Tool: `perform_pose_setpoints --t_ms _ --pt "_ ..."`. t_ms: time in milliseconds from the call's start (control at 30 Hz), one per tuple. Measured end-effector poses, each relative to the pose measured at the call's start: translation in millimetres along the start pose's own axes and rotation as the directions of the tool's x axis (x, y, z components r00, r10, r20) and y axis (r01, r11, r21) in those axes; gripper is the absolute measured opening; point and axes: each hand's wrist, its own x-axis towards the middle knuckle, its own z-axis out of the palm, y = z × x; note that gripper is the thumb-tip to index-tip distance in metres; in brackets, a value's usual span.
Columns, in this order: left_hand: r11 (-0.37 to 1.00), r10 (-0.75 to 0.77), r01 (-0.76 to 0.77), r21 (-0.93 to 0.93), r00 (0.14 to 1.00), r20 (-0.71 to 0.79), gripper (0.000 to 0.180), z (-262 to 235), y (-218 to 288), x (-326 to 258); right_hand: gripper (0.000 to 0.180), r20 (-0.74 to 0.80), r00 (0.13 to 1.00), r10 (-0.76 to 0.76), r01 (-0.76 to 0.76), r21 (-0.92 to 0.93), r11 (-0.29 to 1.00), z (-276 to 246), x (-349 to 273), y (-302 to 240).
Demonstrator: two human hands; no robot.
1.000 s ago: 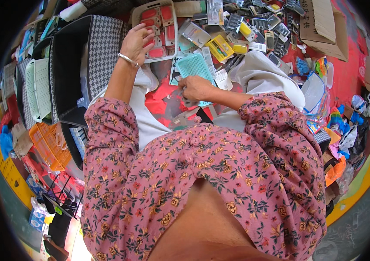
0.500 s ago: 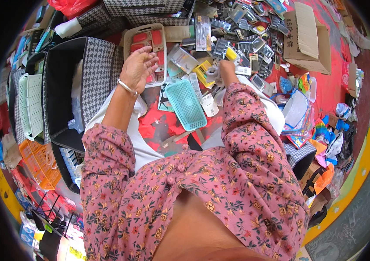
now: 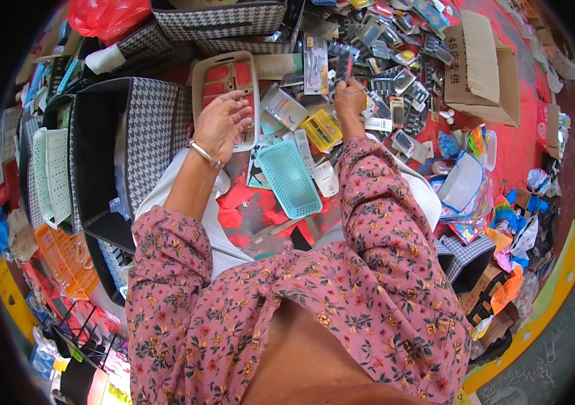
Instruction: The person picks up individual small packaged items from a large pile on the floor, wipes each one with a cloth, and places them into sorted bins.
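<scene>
My left hand, with a bangle at the wrist, is held palm up with its fingers apart and nothing in it. It hovers at the near right part of a pale basket that contains red-and-beige packs. Farther right, my right hand is closed over the heap of small packaged goods. A thin reddish piece sticks up from its fingers; its kind cannot be made out. Between the hands are a yellow pack, a clear pack and, nearer me, a turquoise plastic basket.
Houndstooth storage boxes stand at the left, beside a pale green basket and an orange basket. An open cardboard box sits at the far right. Plastic-wrapped goods lie near my right knee.
My right hand has moved up and slightly left, and the thin reddish piece now shows above it. A whitish item beside that hand is no longer seen. My left hand stays open.
</scene>
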Motion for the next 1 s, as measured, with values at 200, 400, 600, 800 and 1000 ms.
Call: perform_pose_setpoints --t_ms 200,400,600,800,1000 --pt "0.993 0.111 -0.112 -0.035 0.994 -0.025 0.037 14.8 6.3 18.8 0.009 -0.297 0.513 -0.805 0.770 -0.256 0.585 -64.6 -24.9 -88.7" --pt "0.936 0.224 -0.115 -0.331 0.923 0.313 0.049 24.4 8.7 27.9 0.008 -0.166 0.041 -0.985 0.963 -0.257 0.083 -122.5 -96.7 -132.3" --pt "0.913 0.280 -0.112 -0.392 0.872 0.402 0.058 14.8 7.9 21.2 0.013 -0.036 0.282 -0.959 0.920 0.293 0.260 -158.5 -121.7 -128.6" --pt "0.956 0.097 0.039 -0.292 0.893 0.440 0.059 32.2 5.6 -6.6 0.019 -0.498 0.548 -0.672 0.833 0.397 0.385 -185.6 -89.8 -155.3" --pt "0.935 -0.071 0.233 -0.267 0.861 0.504 0.052 45.6 -5.4 -12.9 0.015 -0.224 0.423 -0.878 0.855 0.421 0.305 -133.8 -83.0 -151.4"
